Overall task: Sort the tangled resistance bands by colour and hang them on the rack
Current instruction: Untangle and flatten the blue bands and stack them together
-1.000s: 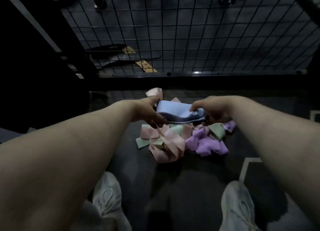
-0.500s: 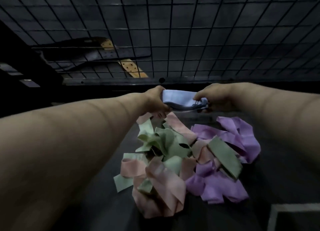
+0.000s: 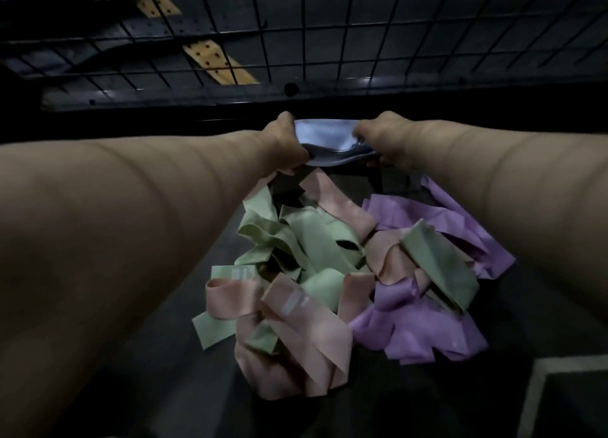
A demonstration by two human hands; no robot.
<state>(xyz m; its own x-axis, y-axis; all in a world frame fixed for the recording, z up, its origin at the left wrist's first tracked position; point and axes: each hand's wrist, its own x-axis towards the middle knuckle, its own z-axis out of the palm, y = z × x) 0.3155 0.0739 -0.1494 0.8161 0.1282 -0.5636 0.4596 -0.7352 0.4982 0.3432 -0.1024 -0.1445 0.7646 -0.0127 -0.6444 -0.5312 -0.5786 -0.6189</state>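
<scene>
A light blue band (image 3: 325, 138) is stretched between my two hands just above the far end of the pile. My left hand (image 3: 285, 148) grips its left end and my right hand (image 3: 383, 141) grips its right end. Below them on the dark floor lies a tangle of bands: green ones (image 3: 312, 240) in the middle, pink ones (image 3: 296, 326) at the near side, purple ones (image 3: 424, 329) on the right. The black wire grid rack (image 3: 329, 26) stands just beyond my hands.
A dark bar (image 3: 230, 99) runs along the foot of the grid. Behind the mesh lie perforated yellow and dark straps (image 3: 214, 59). A pale line (image 3: 533, 391) marks the floor at the near right.
The view has dropped closer to the pile and my shoes have left the frame. Both hands still hold the blue band and have carried it farther toward the grid's base.
</scene>
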